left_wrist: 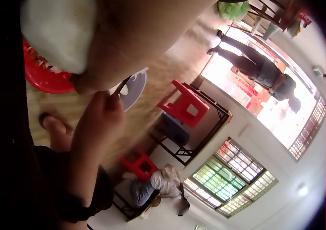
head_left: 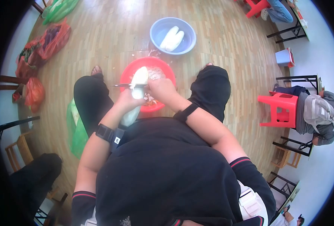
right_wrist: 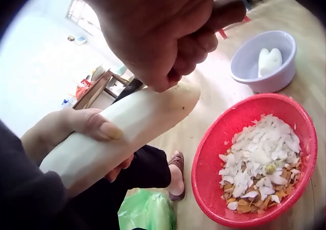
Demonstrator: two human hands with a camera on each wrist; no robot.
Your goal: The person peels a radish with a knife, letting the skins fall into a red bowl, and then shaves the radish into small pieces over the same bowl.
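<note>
A peeled white radish (head_left: 139,77) slants over the red basin, its lower part against my front. My left hand (head_left: 127,101) grips it around the middle, with the thumb (right_wrist: 104,127) lying along its upper side in the right wrist view. My right hand (head_left: 161,89) holds a knife (head_left: 122,85), its thin blade crossing the radish just above my left hand. In the right wrist view my curled right fingers (right_wrist: 191,54) are close over the radish's far end and hide most of the knife. The red basin (right_wrist: 204,184) holds white and orange-brown peelings.
Beyond the red basin, a blue-grey basin (head_left: 154,40) holds peeled radishes. A green bag (head_left: 76,132) lies by my left leg, and red bags (head_left: 56,39) sit farther left. At the right, a person sits on a red stool (head_left: 278,109). Scraps dot the wooden floor (head_left: 110,34).
</note>
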